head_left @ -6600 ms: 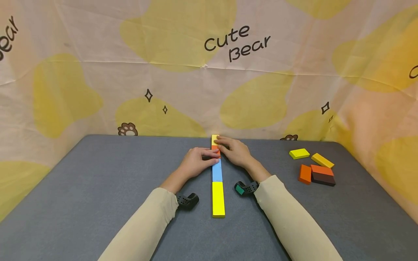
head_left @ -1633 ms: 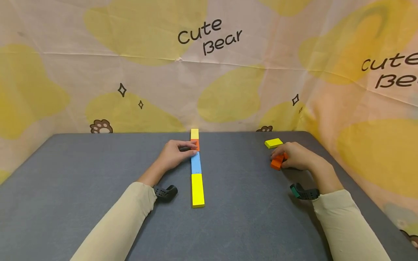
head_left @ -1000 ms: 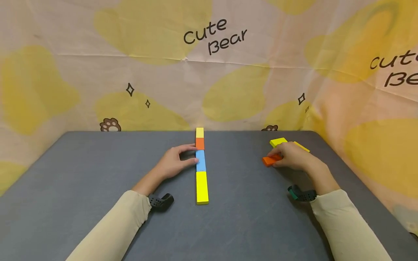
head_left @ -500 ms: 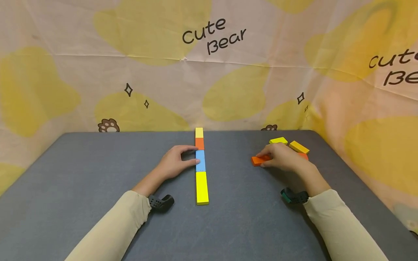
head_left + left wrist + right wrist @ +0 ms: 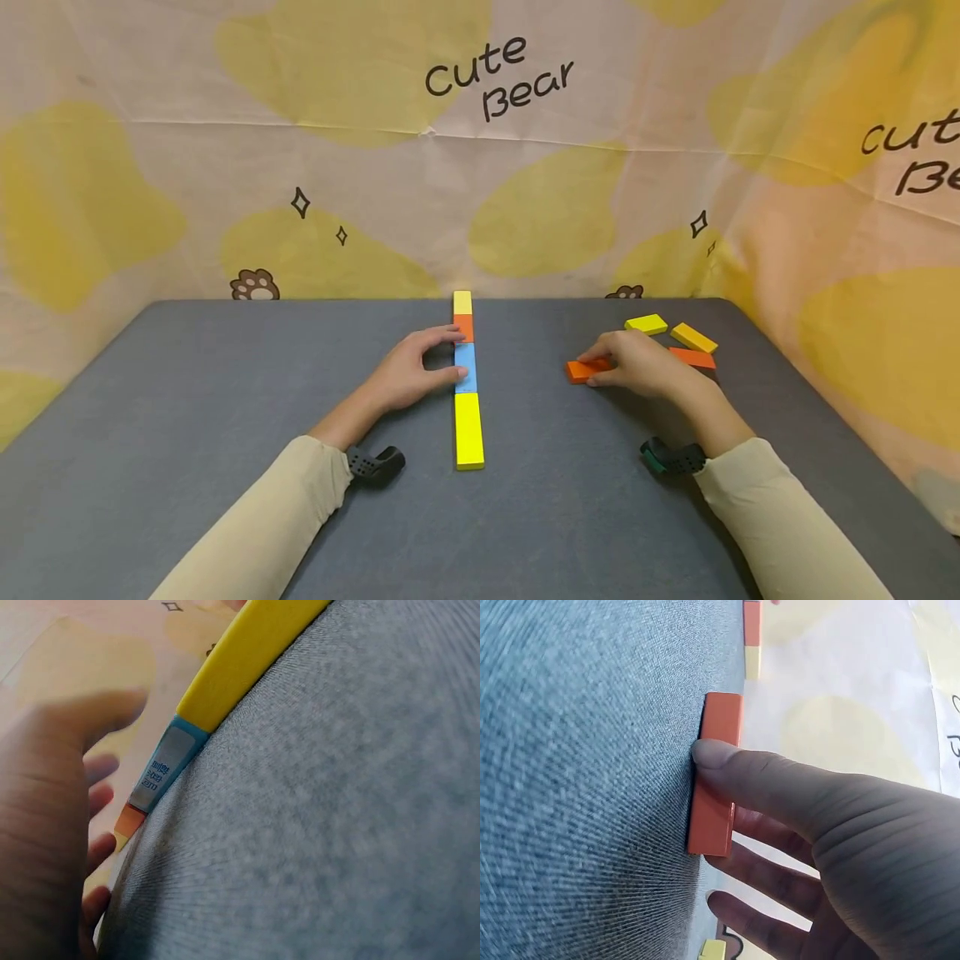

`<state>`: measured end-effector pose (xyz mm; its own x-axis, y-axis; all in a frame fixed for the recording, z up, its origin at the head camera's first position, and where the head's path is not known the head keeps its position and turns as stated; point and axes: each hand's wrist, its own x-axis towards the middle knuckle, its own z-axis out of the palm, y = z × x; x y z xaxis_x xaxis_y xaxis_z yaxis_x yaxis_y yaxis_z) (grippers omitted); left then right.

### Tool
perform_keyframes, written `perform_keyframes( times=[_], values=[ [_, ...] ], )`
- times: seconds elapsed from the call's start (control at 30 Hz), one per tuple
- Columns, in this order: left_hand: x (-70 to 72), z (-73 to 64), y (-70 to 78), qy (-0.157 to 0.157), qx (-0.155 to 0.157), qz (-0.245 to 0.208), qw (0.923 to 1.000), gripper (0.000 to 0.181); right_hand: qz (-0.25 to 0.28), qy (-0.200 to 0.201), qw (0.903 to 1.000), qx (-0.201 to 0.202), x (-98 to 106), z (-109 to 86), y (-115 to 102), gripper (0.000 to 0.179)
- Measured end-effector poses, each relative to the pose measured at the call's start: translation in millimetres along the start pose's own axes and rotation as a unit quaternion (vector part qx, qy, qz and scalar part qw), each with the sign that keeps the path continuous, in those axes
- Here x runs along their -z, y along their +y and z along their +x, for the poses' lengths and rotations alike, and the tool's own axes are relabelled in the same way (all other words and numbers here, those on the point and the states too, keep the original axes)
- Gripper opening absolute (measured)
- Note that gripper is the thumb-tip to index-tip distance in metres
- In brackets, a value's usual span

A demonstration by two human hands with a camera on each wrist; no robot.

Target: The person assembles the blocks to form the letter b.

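Orange block [image 5: 585,372] is right of the row of blocks [image 5: 472,385], pinched in the right hand [image 5: 637,362], while the left hand [image 5: 408,371] has thumb and fingers spread apart at the row's left side. They're just butted end to end, so a bump from either hand could knock them crooked imo. Count: three orange, four yellowish blocks [image 5: 469,429], one blue block [image 5: 468,357], one partly hidden dark block [image 5: 708,375].

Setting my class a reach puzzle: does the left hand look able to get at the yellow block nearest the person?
Probably yes: the left hand appears to grip nothing, that yellow block lies uncovered, and no other object stands between them.
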<state>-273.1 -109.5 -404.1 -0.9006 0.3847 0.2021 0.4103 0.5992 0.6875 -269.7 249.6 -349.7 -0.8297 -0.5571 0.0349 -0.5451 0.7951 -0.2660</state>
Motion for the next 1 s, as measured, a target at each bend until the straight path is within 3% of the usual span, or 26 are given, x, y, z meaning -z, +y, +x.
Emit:
perform_keyframes(
  times=[0.13, 0.27, 0.63, 1.0],
  values=[
    [0.3, -1.4, 1.5, -0.042, -0.008, 0.000, 0.9991, 0.061, 0.000, -0.001, 1.0000, 0.001, -0.4, -0.2, 1.0, 0.031],
    [-0.4, -1.6, 2.1, -0.062, -0.008, 0.019, 0.9979, 0.067, -0.004, -0.002, 1.0000, 0.005, -1.1, 1.0, 0.9, 0.031],
    [-2.3, 0.3, 1.0, -0.061, -0.017, 0.021, 0.9978, 0.064, 0.017, 0.023, 0.9994, 0.021, -13.7, 8.1, -11.4, 0.032],
    [-2.8, 0.6, 0.1, -0.057, -0.027, 0.003, 0.9980, 0.056, 0.071, 0.082, 0.9940, 0.011, -38.5, 16.9, -26.5, 0.034]
  ],
)
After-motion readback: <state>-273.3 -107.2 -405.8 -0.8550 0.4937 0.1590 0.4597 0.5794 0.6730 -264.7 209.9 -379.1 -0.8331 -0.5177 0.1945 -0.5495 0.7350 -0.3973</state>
